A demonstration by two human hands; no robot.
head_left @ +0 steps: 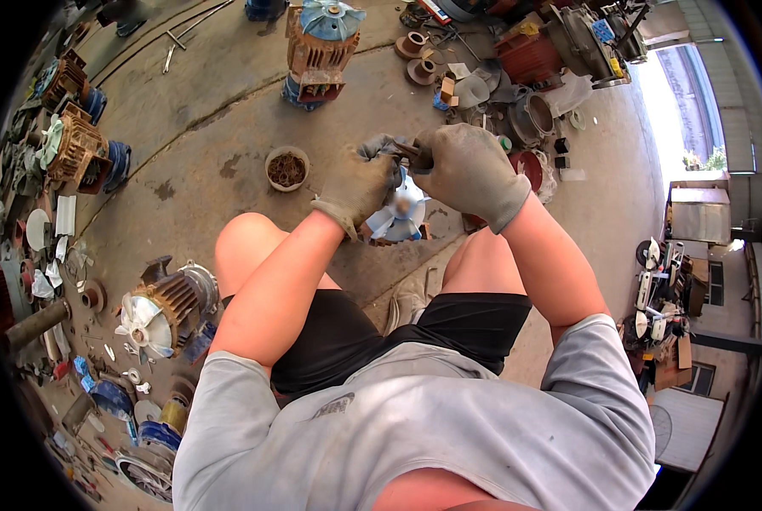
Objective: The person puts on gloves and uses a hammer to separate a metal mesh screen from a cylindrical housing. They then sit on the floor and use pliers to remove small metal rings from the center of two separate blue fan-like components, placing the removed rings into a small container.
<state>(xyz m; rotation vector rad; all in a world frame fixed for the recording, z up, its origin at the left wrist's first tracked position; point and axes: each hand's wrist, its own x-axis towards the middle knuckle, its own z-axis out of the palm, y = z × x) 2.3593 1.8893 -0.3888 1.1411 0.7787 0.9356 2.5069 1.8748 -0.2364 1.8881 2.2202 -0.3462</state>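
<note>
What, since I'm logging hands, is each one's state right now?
Left hand: curled closed; whether it holds anything cannot be told.
Right hand: closed, seemingly on a small dark piece.

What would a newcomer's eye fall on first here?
Probably the left hand and right hand in dirty grey-brown work gloves, close together near the centre, with a pale-blue bladed fan just below them in view, between the knees. Next, likely the rusty brown finned motor standing at top centre, and the round whitish bucket of tangled brown scrap left of the hands.
</note>
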